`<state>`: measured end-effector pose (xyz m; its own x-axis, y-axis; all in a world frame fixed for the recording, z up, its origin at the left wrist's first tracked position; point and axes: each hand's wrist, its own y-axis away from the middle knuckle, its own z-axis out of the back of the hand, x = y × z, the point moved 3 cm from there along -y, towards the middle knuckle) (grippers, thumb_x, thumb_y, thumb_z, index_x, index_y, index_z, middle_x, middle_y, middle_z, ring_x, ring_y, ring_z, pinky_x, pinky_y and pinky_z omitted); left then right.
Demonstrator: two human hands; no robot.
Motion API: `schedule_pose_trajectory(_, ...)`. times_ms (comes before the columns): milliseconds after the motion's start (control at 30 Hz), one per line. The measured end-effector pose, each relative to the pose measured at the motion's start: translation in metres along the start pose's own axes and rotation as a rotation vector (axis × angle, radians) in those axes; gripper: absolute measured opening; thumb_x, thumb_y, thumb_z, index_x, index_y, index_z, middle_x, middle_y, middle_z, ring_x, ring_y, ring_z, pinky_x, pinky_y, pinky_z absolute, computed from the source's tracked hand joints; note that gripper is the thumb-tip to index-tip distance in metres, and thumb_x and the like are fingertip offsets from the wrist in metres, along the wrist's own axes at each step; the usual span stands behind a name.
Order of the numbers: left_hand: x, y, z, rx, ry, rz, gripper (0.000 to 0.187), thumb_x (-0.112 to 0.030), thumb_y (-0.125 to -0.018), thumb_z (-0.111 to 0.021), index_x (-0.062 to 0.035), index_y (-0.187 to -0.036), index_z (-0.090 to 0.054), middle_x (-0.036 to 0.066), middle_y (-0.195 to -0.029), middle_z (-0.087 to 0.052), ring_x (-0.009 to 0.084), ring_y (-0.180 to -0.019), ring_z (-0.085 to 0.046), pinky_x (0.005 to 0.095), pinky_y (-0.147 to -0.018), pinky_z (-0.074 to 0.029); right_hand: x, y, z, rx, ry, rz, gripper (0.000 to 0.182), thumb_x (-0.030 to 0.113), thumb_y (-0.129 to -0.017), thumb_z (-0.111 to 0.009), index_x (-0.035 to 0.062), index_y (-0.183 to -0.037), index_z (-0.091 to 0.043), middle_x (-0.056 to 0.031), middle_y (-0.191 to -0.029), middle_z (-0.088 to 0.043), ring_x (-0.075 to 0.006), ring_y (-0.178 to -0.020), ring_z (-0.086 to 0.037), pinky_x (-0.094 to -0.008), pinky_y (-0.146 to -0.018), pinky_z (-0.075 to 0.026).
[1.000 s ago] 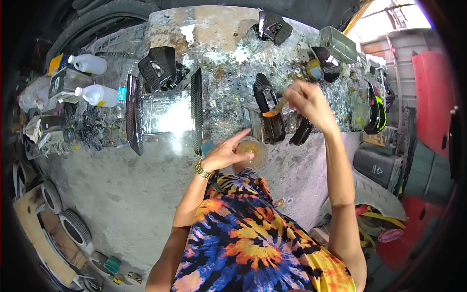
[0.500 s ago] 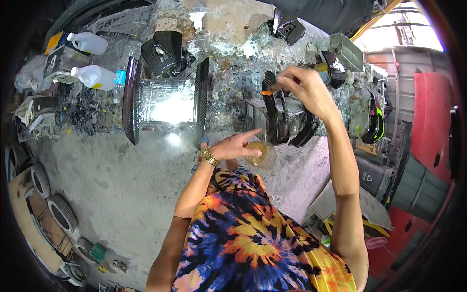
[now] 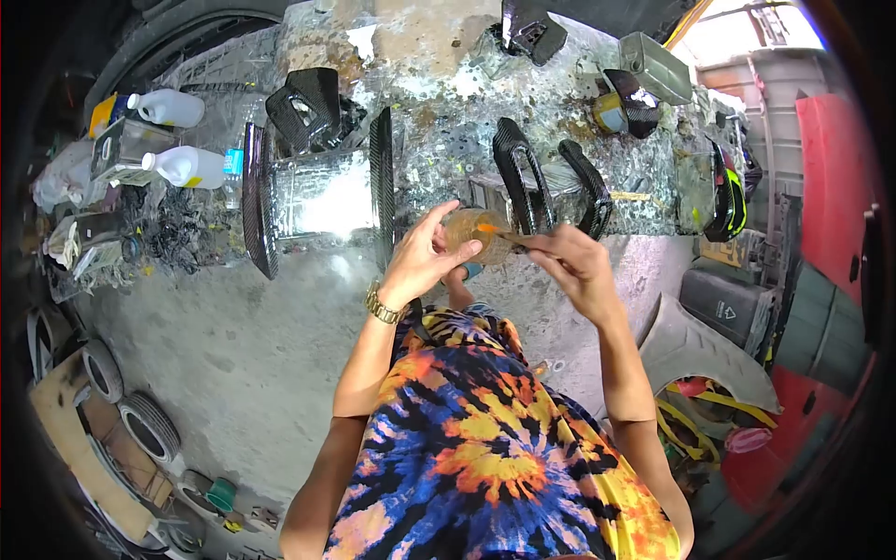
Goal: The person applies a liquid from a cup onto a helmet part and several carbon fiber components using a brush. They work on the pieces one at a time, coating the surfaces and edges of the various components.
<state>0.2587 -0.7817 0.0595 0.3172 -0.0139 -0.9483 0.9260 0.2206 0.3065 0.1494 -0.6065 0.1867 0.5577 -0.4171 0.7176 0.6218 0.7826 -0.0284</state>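
Note:
My left hand (image 3: 422,259) is wrapped round a see-through cup (image 3: 459,231) with amber liquid in it, close in front of the bench edge. My right hand (image 3: 581,271) pinches a small brush (image 3: 509,236) whose orange tip reaches over the cup's mouth. Just beyond the cup, a glossy black carbon-fibre trim piece (image 3: 509,154) with a long slot stands at the bench's front. To its right is a narrower curved carbon-fibre piece (image 3: 588,182).
The stained workbench (image 3: 439,112) bears more carbon-fibre parts, including a long strip (image 3: 382,168) and a panel (image 3: 308,103). White jugs (image 3: 191,166) stand at the left. A metal can (image 3: 655,67) lies at the back right. Tyres (image 3: 149,425) rest on the floor, lower left.
My right hand has brought the brush from the slotted trim piece down and left to the cup. My left hand has raised the cup slightly, its fingers now closer round it.

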Motion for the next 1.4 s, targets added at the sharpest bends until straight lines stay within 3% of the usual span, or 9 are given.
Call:
schedule_pose_trajectory(133, -0.015, 0.004, 0.002, -0.055, 0.057, -0.074, 0.078, -0.045, -0.077, -0.075, -0.0060, -0.136, -0.043, 0.002, -0.074, -0.054, 0.0105, -0.067, -0.053, 0.0268, -0.062, -0.047, -0.017, -0.010, -0.035, 0.088, 0.010, -0.004, 0.012, 0.010, -0.083, -0.066, 0.0039, -0.094, -0.068, -0.0097, -0.072, -0.055, -0.0290, -0.064, -0.055, -0.0333, -0.059, -0.047)
schedule_pose_trajectory(333, -0.014, 0.006, 0.008, 0.149, -0.110, 0.065, 0.082, -0.046, -0.077, -0.074, -0.0105, -0.142, -0.038, 0.003, -0.081, -0.054, 0.0106, -0.067, -0.051, 0.0282, -0.058, -0.046, -0.030, -0.054, 0.016, 0.070, -0.291, -0.312, 0.018, 0.016, -0.090, -0.060, 0.0007, -0.084, -0.066, -0.0011, -0.065, -0.060, -0.0061, -0.056, -0.050, -0.0231, -0.050, -0.039)
schedule_pose_trajectory(467, -0.015, -0.005, -0.005, 0.400, -0.198, 0.032, 0.088, -0.057, -0.077, -0.065, -0.0149, -0.146, -0.031, 0.018, -0.118, -0.058, 0.0257, -0.106, -0.058, 0.0405, -0.090, -0.045, -0.047, -0.112, 0.043, 0.175, -0.203, -0.368, 0.022, 0.024, -0.092, -0.059, 0.0059, -0.080, -0.065, 0.0020, -0.061, -0.057, -0.0016, -0.052, -0.042, -0.0195, -0.047, -0.031)
schedule_pose_trajectory(500, -0.005, -0.011, -0.013, 0.486, -0.258, 0.048, 0.087, -0.059, -0.077, -0.062, -0.0189, -0.147, -0.028, 0.020, -0.129, -0.053, 0.0319, -0.122, -0.049, 0.0434, -0.103, -0.036, -0.049, -0.129, 0.039, 0.222, -0.182, -0.337, 0.024, 0.024, -0.090, -0.060, 0.0036, -0.079, -0.064, 0.0016, -0.059, -0.055, -0.0035, -0.052, -0.043, -0.0217, -0.048, -0.033)
schedule_pose_trajectory(633, 0.006, -0.026, -0.035, 0.610, -0.282, -0.020, 0.089, -0.060, -0.078, -0.061, -0.0180, -0.148, -0.026, 0.019, -0.135, -0.049, 0.0336, -0.123, -0.048, 0.0431, -0.104, -0.037, -0.069, -0.179, 0.005, 0.384, 0.047, -0.106, 0.027, 0.024, -0.089, -0.062, 0.0019, -0.073, -0.059, -0.0004, -0.059, -0.056, -0.0067, -0.051, -0.048, -0.0256, -0.048, -0.037)
schedule_pose_trajectory(833, 0.008, -0.032, -0.043, 0.600, -0.402, -0.058, 0.089, -0.061, -0.078, -0.060, -0.0174, -0.148, -0.025, 0.014, -0.140, -0.045, 0.0334, -0.125, -0.046, 0.0432, -0.105, -0.036, -0.062, -0.206, -0.040, 0.515, 0.550, 0.082, 0.022, 0.024, -0.087, -0.058, 0.0021, -0.090, -0.064, -0.0197, -0.089, -0.065, -0.0388, -0.078, -0.063, -0.0451, -0.072, -0.050)
schedule_pose_trajectory(1067, 0.019, -0.033, -0.046, 0.662, -0.321, -0.026, 0.090, -0.060, -0.077, -0.061, -0.0167, -0.148, -0.025, 0.017, -0.142, -0.042, 0.0329, -0.126, -0.045, 0.0406, -0.107, -0.035, -0.026, -0.153, -0.030, 0.563, 0.559, 0.308, 0.017, 0.022, -0.088, -0.058, 0.0058, -0.088, -0.062, -0.0144, -0.079, -0.064, -0.0338, -0.079, -0.063, -0.0437, -0.071, -0.049)
schedule_pose_trajectory(1267, 0.014, -0.033, -0.044, 0.640, -0.311, -0.055, 0.090, -0.058, -0.078, -0.062, -0.0183, -0.149, -0.022, 0.021, -0.126, -0.055, 0.0344, -0.115, -0.054, 0.0415, -0.098, -0.041, -0.049, -0.182, -0.020, 0.544, 0.255, 0.130, 0.019, 0.016, -0.090, -0.055, -0.0006, -0.085, -0.060, -0.0150, -0.071, -0.063, -0.0289, -0.068, -0.063, -0.0390, -0.065, -0.048)
schedule_pose_trajectory(1400, 0.013, -0.032, -0.043, 0.634, -0.280, -0.071, 0.093, -0.057, -0.077, -0.064, -0.0187, -0.149, -0.020, 0.022, -0.115, -0.060, 0.0345, -0.106, -0.059, 0.0409, -0.092, -0.044, -0.106, -0.217, -0.020, 0.416, 0.302, -0.149, 0.026, 0.022, -0.089, -0.057, -0.0029, -0.083, -0.060, -0.0212, -0.077, -0.063, -0.0370, -0.077, -0.062, -0.0433, -0.070, -0.047)
